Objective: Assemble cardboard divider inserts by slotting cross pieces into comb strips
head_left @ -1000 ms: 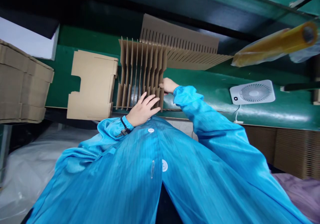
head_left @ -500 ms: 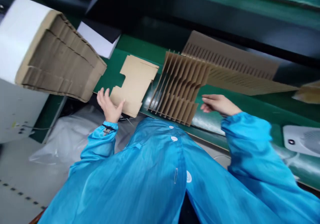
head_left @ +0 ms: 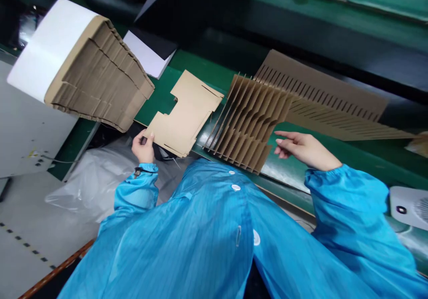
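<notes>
My left hand [head_left: 143,146] grips the near corner of a flat, die-cut cardboard box blank [head_left: 187,112] that lies on top of a small stack on the green bench [head_left: 167,89]. My right hand [head_left: 301,147] hovers open, fingers stretched toward the left, just right of a cardboard divider grid [head_left: 249,123] made of several upright slotted strips. Both arms wear blue coat sleeves. Behind the grid lies a stack of long slotted cardboard strips [head_left: 321,98].
A tall stack of folded cartons [head_left: 96,76] with a white top sheet stands at the left. A white sheet [head_left: 147,56] lies beyond it. A small white fan [head_left: 409,207] sits at the right edge. Clear plastic film [head_left: 83,178] lies below the bench.
Both hands left the divider grid. My left hand swung left and closed on the flat box blank's corner. My right hand drew back to the right, open. The view turned left.
</notes>
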`<state>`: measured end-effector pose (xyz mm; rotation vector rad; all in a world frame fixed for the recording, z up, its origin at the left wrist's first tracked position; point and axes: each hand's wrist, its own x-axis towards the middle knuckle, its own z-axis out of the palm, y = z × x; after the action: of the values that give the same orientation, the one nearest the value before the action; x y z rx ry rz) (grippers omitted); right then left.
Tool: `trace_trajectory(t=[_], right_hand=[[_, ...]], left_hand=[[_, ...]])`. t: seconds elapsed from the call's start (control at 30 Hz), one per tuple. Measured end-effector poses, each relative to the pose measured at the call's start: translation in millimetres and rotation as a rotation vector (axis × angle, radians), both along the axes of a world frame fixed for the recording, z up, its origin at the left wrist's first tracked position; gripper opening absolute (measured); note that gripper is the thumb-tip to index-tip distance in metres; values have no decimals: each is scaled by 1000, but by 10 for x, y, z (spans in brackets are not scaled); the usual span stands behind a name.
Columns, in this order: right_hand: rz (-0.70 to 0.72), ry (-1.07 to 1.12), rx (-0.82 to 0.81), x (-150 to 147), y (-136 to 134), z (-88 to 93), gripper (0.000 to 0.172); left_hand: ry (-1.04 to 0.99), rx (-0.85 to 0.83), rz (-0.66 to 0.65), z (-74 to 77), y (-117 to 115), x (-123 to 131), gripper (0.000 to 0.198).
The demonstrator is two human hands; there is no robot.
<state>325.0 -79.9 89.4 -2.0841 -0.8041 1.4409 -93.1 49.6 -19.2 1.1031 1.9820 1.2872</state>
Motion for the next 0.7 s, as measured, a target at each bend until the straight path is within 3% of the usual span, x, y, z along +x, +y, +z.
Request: trace_trajectory(t=[0.1, 0.23, 0.27, 0.33, 0.4, 0.47, 0.57, 0.63, 0.7], right_hand=[[19, 10, 105, -102, 0, 37, 42], [-19, 204, 309, -526, 91, 164, 73], [-41, 261, 357, -660, 133, 195, 81], [-88, 321, 429, -897, 222, 236, 87], [-132, 287, 473, -1043, 293, 248, 81], [-164, 209, 497, -1061, 311, 254, 72], [-186, 105, 500, -844, 205, 345, 60], [-209, 0, 465, -579, 57, 499, 51], [-250, -114, 401, -283, -119, 702, 41]], left_hand=[[-99, 123, -9, 375, -23, 115, 26], [225, 567, -219, 971, -297, 302, 25], [339, 656, -414, 1090, -386, 361, 24], [483, 786, -977, 1251, -543, 520, 32], [511, 899, -1412, 1312, -642, 755, 36], [501, 1011, -1620, 1307, -677, 1046, 32], [439, 1172, -1761, 1246, -649, 1435, 22], [340, 1245, -1746, 1165, -612, 1594, 26], [277, 1189, -1687, 1032, -591, 1689, 30]])
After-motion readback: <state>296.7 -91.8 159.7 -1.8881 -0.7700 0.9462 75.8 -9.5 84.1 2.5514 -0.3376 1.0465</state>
